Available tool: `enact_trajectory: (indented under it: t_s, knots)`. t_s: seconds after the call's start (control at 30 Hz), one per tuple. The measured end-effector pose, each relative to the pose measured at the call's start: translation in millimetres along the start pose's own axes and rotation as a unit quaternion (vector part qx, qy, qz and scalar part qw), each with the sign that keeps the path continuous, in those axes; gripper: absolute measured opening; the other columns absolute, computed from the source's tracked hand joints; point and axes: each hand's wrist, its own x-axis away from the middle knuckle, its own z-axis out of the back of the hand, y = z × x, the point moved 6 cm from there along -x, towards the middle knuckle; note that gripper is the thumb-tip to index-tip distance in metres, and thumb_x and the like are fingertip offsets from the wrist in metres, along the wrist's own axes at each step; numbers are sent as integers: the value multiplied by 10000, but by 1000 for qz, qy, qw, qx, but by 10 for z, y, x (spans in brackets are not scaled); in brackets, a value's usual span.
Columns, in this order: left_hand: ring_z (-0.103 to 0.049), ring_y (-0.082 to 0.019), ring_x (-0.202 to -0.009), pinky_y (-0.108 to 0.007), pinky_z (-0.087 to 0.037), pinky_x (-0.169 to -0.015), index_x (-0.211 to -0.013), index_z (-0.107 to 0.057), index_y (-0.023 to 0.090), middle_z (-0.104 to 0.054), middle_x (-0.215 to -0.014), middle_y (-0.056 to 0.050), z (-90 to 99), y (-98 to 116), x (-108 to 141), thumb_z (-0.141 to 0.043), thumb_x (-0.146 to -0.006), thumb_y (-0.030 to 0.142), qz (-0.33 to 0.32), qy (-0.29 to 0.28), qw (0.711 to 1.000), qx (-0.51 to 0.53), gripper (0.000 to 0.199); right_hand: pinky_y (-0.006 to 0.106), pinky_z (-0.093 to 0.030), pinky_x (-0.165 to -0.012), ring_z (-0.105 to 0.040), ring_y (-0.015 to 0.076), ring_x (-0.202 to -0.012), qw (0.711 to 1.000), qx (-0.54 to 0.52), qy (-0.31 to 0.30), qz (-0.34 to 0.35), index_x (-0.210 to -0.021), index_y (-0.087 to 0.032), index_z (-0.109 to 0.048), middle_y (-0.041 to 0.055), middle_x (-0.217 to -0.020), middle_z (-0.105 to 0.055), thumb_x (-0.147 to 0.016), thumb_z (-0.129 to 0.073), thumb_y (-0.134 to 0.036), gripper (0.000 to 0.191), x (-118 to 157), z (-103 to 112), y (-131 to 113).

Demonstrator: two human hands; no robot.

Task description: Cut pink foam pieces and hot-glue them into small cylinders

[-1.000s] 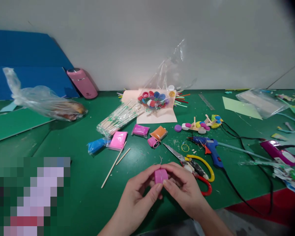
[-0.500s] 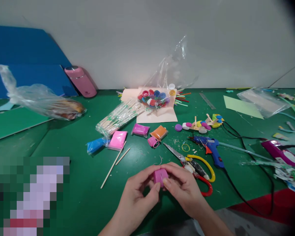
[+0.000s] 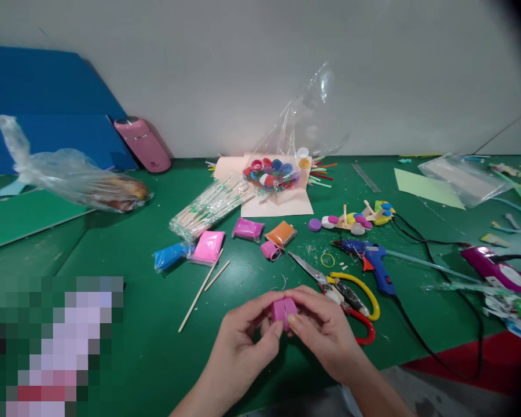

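A small pink-purple piece (image 3: 283, 313) with a slit or seam down its face is pinched between both hands near the table's front edge. My left hand (image 3: 247, 341) grips its left side with thumb and forefinger. On the right side, my right hand (image 3: 323, 333) presses it with the thumb in front and fingers behind. Scissors (image 3: 310, 267) with yellow and red handles lie just beyond my right hand. Past the hands lie a pink lump (image 3: 271, 251), an orange packet (image 3: 281, 234) and a purple packet (image 3: 248, 230).
A blue glue gun (image 3: 375, 263) with its cord lies at the right, near a joined row of coloured pieces (image 3: 356, 222). Thin sticks (image 3: 200, 298), a pink packet (image 3: 207, 247) and a blue packet (image 3: 170, 256) are left of centre. A pink bottle (image 3: 145, 145) leans against the wall.
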Motion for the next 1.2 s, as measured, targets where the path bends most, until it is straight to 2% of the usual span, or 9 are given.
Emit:
enact_trajectory:
  t_s: [0.13,0.37,0.7,0.93,1.2]
  knots:
    - [-425,-56,-424,-155,-368,-366,-987,-614,200,-616,-734,-25,-20,-2,-3,-531,-718,191,-29,-22,999,-12,281,241,-427,-586,-493,146,-699,1000,-10,-4,5,-963,-197,-599,30,-796,-500,-794,-503,-229,197,5,-12,1]
    - [-453,-57,-429,-174,-407,-401,-996,-588,147,-609,-739,-33,-19,8,6,-522,-712,173,-60,-10,998,-17,293,250,-434,-616,-496,153,-732,1000,-18,8,17,-953,-215,-599,29,-810,-489,-791,-509,-194,186,-2,-14,0]
    - [-556,-125,-623,-221,-482,-592,-1021,-567,169,-588,-687,-10,-1,115,19,-554,-679,125,-130,0,988,-87,346,247,-435,-655,-501,144,-740,1000,-22,5,18,-970,-233,-595,18,-810,-485,-798,-510,-197,196,1,-13,-37]
    - [-548,-116,-565,-219,-480,-549,-1017,-572,142,-632,-697,-33,18,162,22,-536,-676,120,-164,-15,976,-146,344,233,-430,-637,-486,140,-740,1000,-19,-9,16,-969,-236,-601,13,-796,-470,-790,-530,-230,193,9,-8,-64]
    - [-545,-109,-537,-210,-477,-520,-961,-593,127,-632,-675,-36,23,166,7,-536,-643,99,-160,-3,977,-139,325,245,-423,-619,-480,141,-729,998,-52,-23,10,-963,-234,-592,16,-809,-450,-797,-521,-239,181,11,-44,-47]
